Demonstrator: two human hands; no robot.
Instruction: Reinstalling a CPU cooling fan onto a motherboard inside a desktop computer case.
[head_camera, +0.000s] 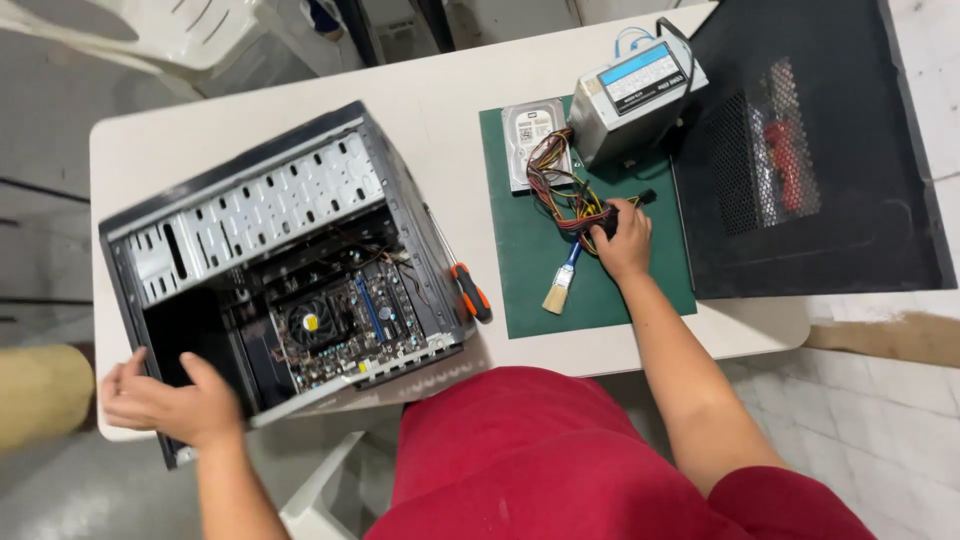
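Note:
An open computer case (250, 210) lies on the white table (440, 110) with its motherboard and fan exposed. My left hand (165, 400) grips the case's near left corner. On the green mat (600, 280), my right hand (625, 240) closes on the bundle of coloured cables (560, 185) that runs from the grey power supply (635, 95). A small brush (562, 285) with a blue handle lies just left of that hand. A hard drive (528, 135) rests at the mat's far left corner.
A screwdriver (465, 285) with an orange-and-black handle lies between the case and the mat. The black side panel (850, 200) covers the table's right end. White plastic chairs stand beyond the table and below its near edge.

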